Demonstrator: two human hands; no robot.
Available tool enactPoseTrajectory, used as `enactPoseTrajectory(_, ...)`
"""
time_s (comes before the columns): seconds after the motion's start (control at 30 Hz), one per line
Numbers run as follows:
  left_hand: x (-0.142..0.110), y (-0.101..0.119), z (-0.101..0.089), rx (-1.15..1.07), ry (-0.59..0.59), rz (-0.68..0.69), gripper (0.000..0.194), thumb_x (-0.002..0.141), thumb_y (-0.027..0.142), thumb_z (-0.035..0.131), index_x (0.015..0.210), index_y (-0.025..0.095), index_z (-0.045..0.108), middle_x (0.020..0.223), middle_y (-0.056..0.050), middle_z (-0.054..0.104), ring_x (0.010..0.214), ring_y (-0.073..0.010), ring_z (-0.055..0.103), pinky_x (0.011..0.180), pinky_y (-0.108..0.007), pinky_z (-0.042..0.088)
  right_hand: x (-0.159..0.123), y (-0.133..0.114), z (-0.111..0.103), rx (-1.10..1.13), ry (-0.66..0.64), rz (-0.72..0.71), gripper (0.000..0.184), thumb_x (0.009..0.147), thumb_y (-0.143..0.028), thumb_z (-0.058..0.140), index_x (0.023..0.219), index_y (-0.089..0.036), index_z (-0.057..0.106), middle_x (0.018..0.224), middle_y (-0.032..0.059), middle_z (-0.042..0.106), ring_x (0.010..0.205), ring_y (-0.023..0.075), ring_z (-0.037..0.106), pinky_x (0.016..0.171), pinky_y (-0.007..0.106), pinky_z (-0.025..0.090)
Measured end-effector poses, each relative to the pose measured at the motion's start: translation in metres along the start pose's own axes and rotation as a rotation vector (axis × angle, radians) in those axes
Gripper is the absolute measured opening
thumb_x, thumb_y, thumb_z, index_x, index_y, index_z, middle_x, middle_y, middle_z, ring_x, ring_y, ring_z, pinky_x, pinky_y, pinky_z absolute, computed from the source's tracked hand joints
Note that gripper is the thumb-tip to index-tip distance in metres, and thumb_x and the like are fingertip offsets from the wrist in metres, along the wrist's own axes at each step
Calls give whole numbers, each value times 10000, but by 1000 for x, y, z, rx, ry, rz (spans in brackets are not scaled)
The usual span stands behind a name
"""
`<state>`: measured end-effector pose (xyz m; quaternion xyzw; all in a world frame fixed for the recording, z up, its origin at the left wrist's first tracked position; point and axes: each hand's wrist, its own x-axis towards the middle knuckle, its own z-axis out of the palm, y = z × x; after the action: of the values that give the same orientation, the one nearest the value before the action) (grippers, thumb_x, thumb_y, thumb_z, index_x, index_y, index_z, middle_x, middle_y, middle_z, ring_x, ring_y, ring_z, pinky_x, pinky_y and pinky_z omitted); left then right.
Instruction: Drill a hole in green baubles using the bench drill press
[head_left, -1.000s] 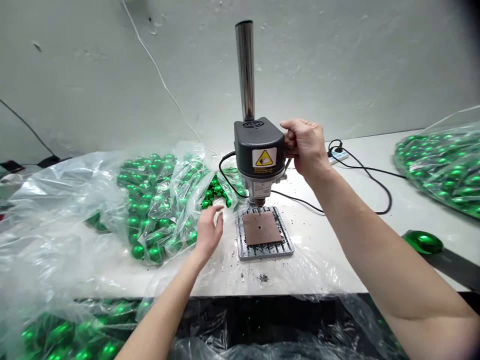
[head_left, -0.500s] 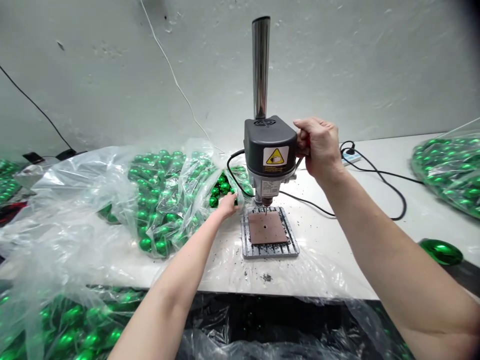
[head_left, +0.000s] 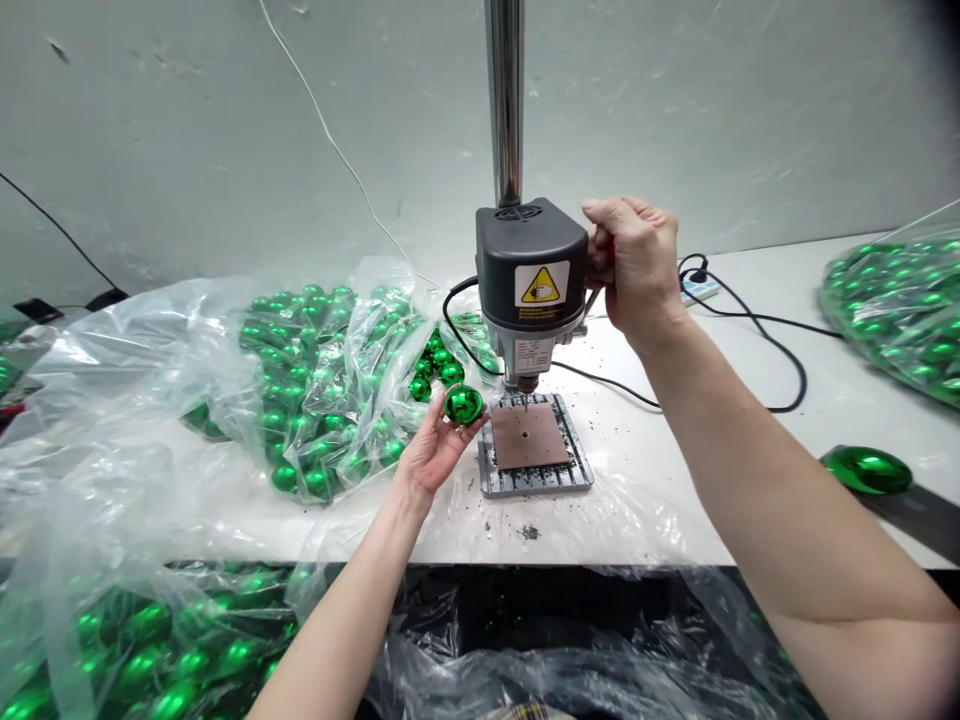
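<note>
A shiny green ball (head_left: 463, 404) rests in the fingers of my left hand (head_left: 435, 445), palm turned up, just left of the drill press base. My right hand (head_left: 641, 265) is closed around the feed handle on the right side of the drill press (head_left: 531, 265). The handle itself is mostly hidden by the fingers. Under the drill bit (head_left: 526, 401) lies a square brown board (head_left: 531, 450) with a small hole in it. That board sits on the slotted grey base plate (head_left: 536, 488), strewn with dark shavings.
An open clear plastic bag of green balls (head_left: 311, 400) lies left of the press. Another full bag (head_left: 900, 310) is at the far right, near a larger green ornament (head_left: 868, 469). A black cord (head_left: 787, 345) runs from a power strip (head_left: 699, 291). More balls (head_left: 150, 650) fill plastic below the table edge.
My left hand has come out of the bag opening toward me and turned palm up, with a green ball now showing in it. My right hand stays on the handle. The view has tilted slightly.
</note>
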<state>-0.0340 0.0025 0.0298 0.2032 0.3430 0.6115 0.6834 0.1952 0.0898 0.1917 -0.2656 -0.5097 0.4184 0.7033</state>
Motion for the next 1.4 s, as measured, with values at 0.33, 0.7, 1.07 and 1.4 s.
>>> enactPoseTrajectory(0.33,-1,-36,-8,442,0,121,472,685,300,869,1082,153,659,1007,-54,736,867,-161,685,775,-281,539,1,-1,0,-9,21,30,425,877,-198,612,504,-214,409,459,-35,363,397,93,286,373,275,166)
enactPoseTrajectory(0.7,25,-55,1,1036,-129,365,536,713,323,811,1168,160,578,1038,-75,687,902,-189,643,778,-301,505,1,-5,1,-202,19,20,490,929,-358,648,563,-225,350,510,-33,362,429,95,253,359,259,251)
enactPoseTrajectory(1.07,36,-60,11,1395,-207,555,490,710,240,810,1173,208,655,1112,-70,587,1026,-243,583,872,-361,500,0,-4,2,-138,23,-4,443,953,-223,595,577,-212,360,500,-43,350,409,76,258,376,252,224)
enactPoseTrajectory(1.4,38,-81,3,1122,-119,452,631,654,331,887,1229,192,668,1191,-113,575,1161,-298,593,1057,-453,483,0,-7,3,-141,26,33,463,969,-187,542,553,-219,340,491,-42,333,411,89,255,385,273,202)
